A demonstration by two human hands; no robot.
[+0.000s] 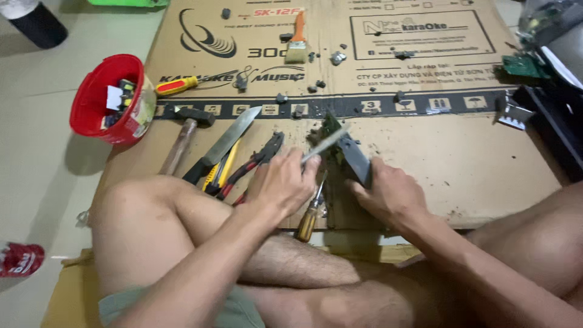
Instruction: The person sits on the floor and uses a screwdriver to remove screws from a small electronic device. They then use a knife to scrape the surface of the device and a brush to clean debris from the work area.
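both grips on circuit board [333, 130]

Green circuit board [331, 127] with dark metal plate [355, 159], held tilted upright above cardboard, silvery blade [325, 144] against it

I see a brown cardboard sheet [425, 158] with black print and a black band across it. At my left stands a red bucket [97, 103]. The screwdriver near it [177, 85] has a red and yellow handle. The paintbrush [297, 44] has an orange handle and pale bristles. The pliers [255, 163] have red grips, the knife [226, 143] a grey blade and a black handle. Between my hands, the circuit board [331, 127] is green, and the flat piece beside it [355, 159] is dark grey. The screwdriver below [311, 215] has an amber handle.
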